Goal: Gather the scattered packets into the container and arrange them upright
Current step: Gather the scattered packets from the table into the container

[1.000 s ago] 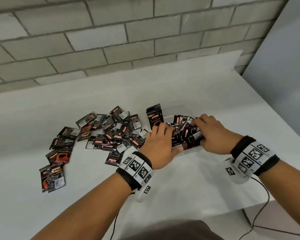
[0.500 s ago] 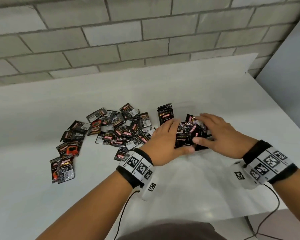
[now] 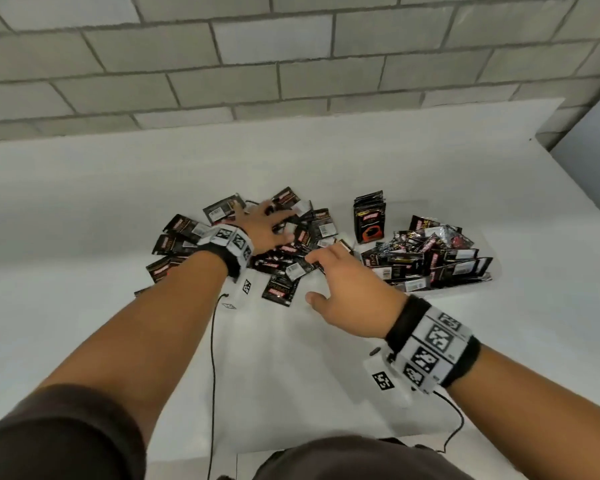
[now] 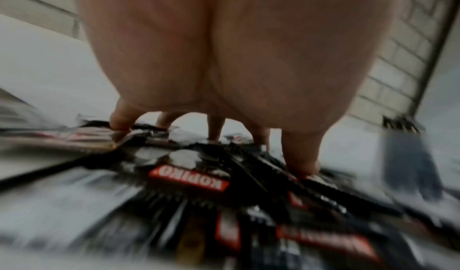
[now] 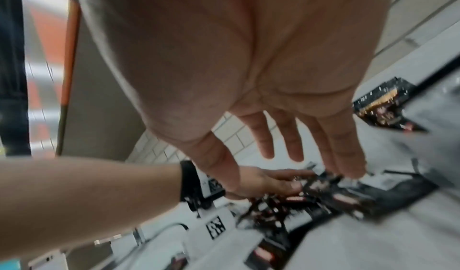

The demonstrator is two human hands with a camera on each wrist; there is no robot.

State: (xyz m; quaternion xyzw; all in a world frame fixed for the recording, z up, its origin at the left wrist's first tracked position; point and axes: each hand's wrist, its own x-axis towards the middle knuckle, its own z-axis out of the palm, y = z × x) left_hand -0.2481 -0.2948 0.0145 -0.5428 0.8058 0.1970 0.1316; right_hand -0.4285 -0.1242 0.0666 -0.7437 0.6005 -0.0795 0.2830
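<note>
White table (image 3: 326, 358) against a grey block wall (image 3: 291, 57): scattered packets (image 3: 281, 261) lie flat and overlapping at centre-left, more are heaped in the clear container (image 3: 492, 271) at right, few of them upright. Packets look light, thin, glossy and likely slippery, best pinched by an edge or swept into a stack. Left hand (image 3: 267, 226), seen spread from the head, presses its fingertips (image 4: 119, 122) on the pile only in the wrist view; right hand (image 3: 347, 296) hovers with straight fingers (image 5: 346, 146), holding nothing.

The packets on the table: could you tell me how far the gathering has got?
Partly done: many packets lie jumbled in the clear container, few upright. In hand: left hand presses the scattered pile, right hand reaches open. Left: gathering these, standing all upright.
</note>
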